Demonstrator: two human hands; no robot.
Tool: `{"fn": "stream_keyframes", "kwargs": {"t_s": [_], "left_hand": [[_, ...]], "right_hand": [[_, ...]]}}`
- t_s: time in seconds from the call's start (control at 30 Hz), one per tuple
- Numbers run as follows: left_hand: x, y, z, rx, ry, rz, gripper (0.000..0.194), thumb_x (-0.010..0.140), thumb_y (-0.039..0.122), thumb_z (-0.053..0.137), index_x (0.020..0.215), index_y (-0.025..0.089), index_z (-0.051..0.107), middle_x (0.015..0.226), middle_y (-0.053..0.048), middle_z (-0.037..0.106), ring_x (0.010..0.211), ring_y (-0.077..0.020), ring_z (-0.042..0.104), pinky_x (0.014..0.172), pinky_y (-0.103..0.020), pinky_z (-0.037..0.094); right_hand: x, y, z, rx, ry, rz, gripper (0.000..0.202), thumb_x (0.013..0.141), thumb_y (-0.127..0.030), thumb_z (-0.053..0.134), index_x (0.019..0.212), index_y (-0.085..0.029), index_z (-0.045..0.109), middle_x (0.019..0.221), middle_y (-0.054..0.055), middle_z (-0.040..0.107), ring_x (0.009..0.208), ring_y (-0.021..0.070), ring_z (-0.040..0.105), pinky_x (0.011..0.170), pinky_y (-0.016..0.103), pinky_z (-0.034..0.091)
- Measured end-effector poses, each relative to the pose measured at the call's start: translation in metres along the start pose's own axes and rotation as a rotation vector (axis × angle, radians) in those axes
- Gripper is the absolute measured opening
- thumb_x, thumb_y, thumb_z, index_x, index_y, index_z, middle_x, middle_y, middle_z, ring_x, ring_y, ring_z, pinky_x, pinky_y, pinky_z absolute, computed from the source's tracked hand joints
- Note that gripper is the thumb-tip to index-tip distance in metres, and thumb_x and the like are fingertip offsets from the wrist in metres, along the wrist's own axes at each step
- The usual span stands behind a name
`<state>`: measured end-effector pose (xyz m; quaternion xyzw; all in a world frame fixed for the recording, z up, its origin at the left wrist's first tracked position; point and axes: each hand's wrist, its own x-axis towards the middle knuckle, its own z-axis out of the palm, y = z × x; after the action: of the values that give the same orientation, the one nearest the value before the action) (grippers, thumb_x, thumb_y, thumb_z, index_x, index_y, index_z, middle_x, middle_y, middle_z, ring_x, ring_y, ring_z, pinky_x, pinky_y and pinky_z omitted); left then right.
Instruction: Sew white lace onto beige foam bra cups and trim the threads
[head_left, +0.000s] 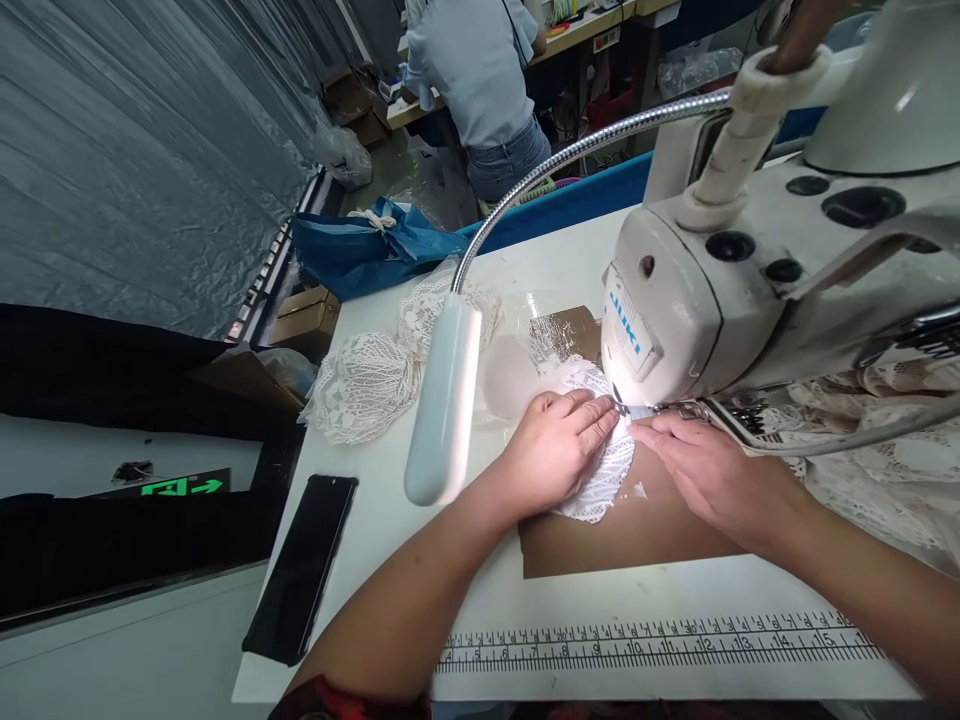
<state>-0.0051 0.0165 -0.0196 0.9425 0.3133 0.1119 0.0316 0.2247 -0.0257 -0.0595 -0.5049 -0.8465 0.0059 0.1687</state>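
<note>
A white lace piece (604,485) lies under the head of the sewing machine (667,300), its upper edge near the presser foot (621,402). My left hand (559,445) rests flat on the lace, fingers stretched toward the presser foot and pressing it down. On the other side, my right hand (697,470) is closed, its thumb and forefinger pinched at the lace's right edge beside the foot. The needle and the fabric directly under the foot are partly hidden by fingers and machine head. Brown board (577,545) lies beneath the lace and my right hand.
A lamp (442,410) on a bendable neck hangs left of my hands. Lace cups (364,390) lie at the table's left, above a black phone (300,570). A ruler strip (652,645) runs along the front edge. More lace (885,440) is heaped at right. A person (480,80) works beyond.
</note>
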Motion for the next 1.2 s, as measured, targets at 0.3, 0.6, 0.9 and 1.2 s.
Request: {"fn": "stream_keyframes", "kwargs": {"t_s": [0.3, 0.6, 0.9, 1.2], "left_hand": [[-0.002, -0.003, -0.001, 0.023, -0.016, -0.066, 0.040, 0.100, 0.032, 0.040, 0.131, 0.014, 0.058, 0.136, -0.015, 0.059, 0.123, -0.0317, 0.051, 0.090, -0.044, 0.042], [-0.010, 0.004, -0.011, -0.106, -0.024, 0.017, 0.044, 0.094, 0.049, 0.049, 0.121, 0.016, 0.063, 0.132, -0.017, 0.059, 0.118, -0.0305, 0.052, 0.095, -0.045, 0.040], [-0.008, 0.012, -0.005, -0.123, 0.012, -0.055, 0.027, 0.099, 0.031, 0.046, 0.093, 0.016, 0.067, 0.084, -0.007, 0.065, 0.080, -0.0186, 0.057, 0.075, -0.032, 0.044], [0.000, 0.011, -0.007, -0.189, -0.045, -0.158, 0.025, 0.097, 0.025, 0.042, 0.083, 0.015, 0.061, 0.081, -0.007, 0.065, 0.075, -0.0181, 0.056, 0.071, -0.030, 0.045]], "right_hand": [[0.007, -0.003, -0.008, 0.031, -0.041, -0.032, 0.048, 0.090, -0.012, 0.039, 0.126, -0.025, 0.067, 0.116, 0.009, 0.071, 0.093, 0.0216, 0.068, 0.078, 0.032, 0.052], [-0.001, 0.008, -0.002, 0.183, -0.051, -0.040, 0.048, 0.090, -0.016, 0.042, 0.130, -0.031, 0.063, 0.113, 0.008, 0.070, 0.096, 0.0227, 0.065, 0.081, 0.036, 0.056], [-0.005, 0.007, -0.001, 0.187, -0.074, -0.086, 0.051, 0.088, -0.010, 0.042, 0.130, -0.028, 0.063, 0.116, 0.007, 0.068, 0.091, 0.0201, 0.064, 0.073, 0.032, 0.053], [0.002, 0.003, -0.016, 0.194, -0.044, -0.231, 0.045, 0.087, -0.006, 0.042, 0.120, -0.024, 0.067, 0.101, 0.005, 0.069, 0.083, 0.0156, 0.061, 0.069, 0.026, 0.047]]}}
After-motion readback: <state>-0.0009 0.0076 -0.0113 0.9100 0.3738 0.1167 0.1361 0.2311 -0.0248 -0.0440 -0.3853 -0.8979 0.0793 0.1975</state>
